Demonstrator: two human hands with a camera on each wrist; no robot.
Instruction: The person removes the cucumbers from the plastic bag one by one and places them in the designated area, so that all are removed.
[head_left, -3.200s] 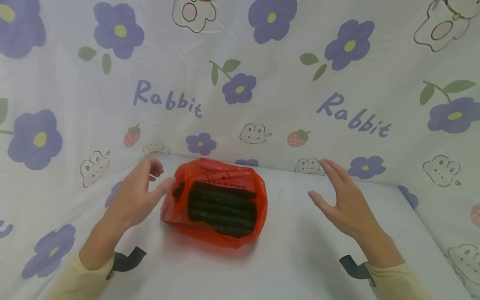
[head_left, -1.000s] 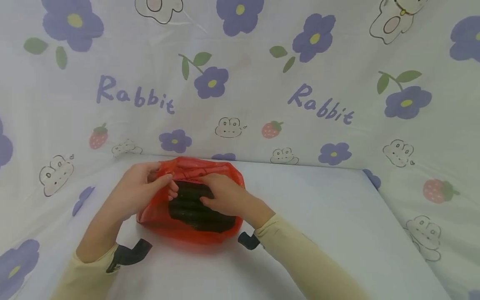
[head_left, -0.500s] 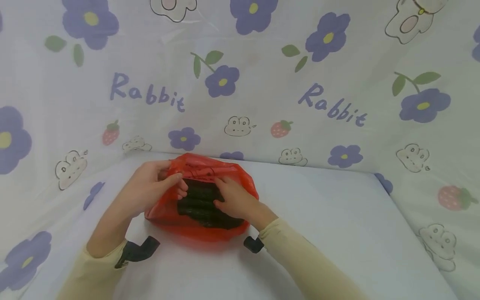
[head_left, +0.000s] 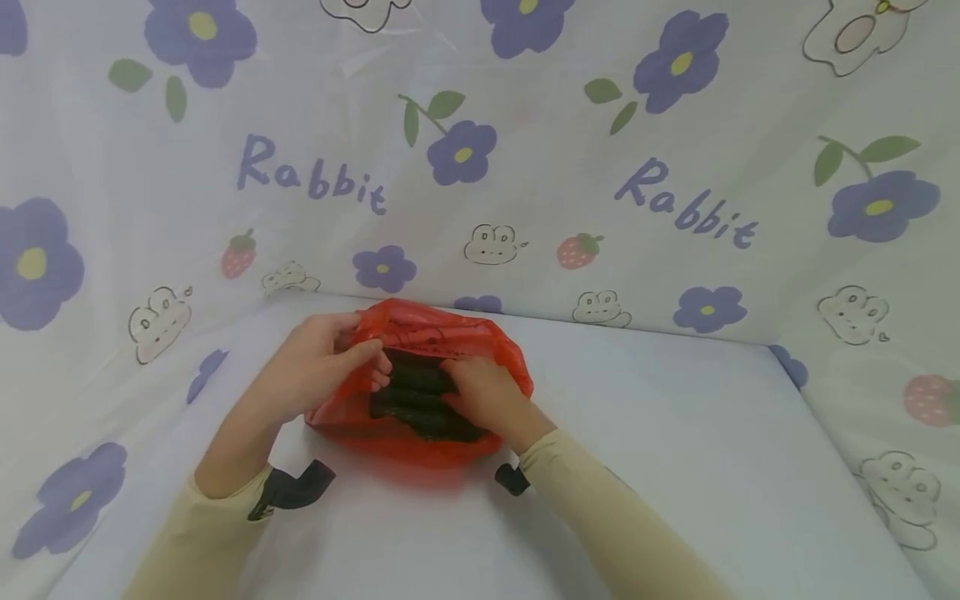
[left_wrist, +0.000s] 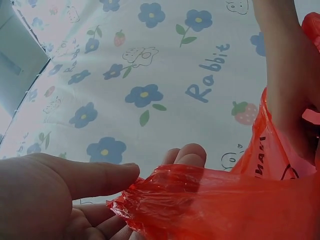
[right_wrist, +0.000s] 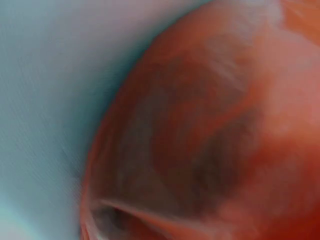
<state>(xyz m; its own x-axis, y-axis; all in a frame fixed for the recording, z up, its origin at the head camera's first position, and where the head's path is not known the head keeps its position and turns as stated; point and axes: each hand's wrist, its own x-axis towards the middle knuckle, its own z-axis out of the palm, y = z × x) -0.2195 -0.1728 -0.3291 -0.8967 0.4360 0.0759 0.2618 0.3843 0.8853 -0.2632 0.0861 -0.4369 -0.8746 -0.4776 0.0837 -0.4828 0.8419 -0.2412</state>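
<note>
A red plastic bag [head_left: 480,329] lies on its side, its mouth facing the person, with several dark green cucumbers [head_left: 408,400] inside. My left hand [head_left: 318,358] pinches the bag's left edge; the left wrist view shows the gathered red film [left_wrist: 175,195] between its thumb and fingers. My right hand [head_left: 487,396] reaches into the mouth from the right and grips a cucumber, thumb and forefinger on either side of it. Its other fingertips are hidden. The bag's red wall fills most of the blurred right wrist view.
The bag rests on a white tabletop [head_left: 637,450]. Behind it hangs a white sheet [head_left: 540,183] printed with purple flowers, rabbits and strawberries. Dark straps [head_left: 296,487] stick out at both wrists.
Both hands were apart from the bag at first. Since then the left has taken hold of its edge, and the right has reached in, sinking slightly deeper among the cucumbers.
</note>
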